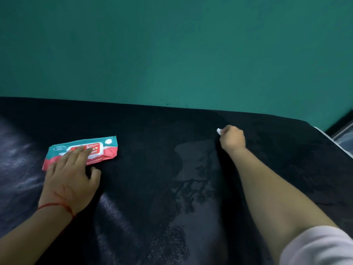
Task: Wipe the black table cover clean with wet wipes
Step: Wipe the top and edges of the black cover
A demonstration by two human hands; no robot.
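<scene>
Teal wall (172, 54) noted behind the surface, which is spread to its far edge with the black table cover (145, 134).

- The wet wipes pack (81, 153) is taken as landmark. It lies flat on the cover, with its long axis running side to side and its right end tipped slightly toward the wall.
- The left hand (70, 176) is laid on the pack with fingers straight and spread, pressing rather than gripping. A red thread (57, 206) is seen at the wrist.
- The right hand (232, 139) is well to the right of the pack and a little nearer the wall. It is curled into a fist on a bunched wipe (219, 131), and only a white corner shows on the pack side of the fist. A pale sleeve (321, 247) is pushed up that arm.
- A lighter, blotchy patch (194, 163) is seen between the pack and the right hand. Whether it is dry or drying cannot be told.
- The patch lies toward the pack from the right hand, and on the near side. The right hand is the nearer of the two, so the coming stroke is judged to be drawn back that way.

Count: one pack, one wipe in view, two hands.
</scene>
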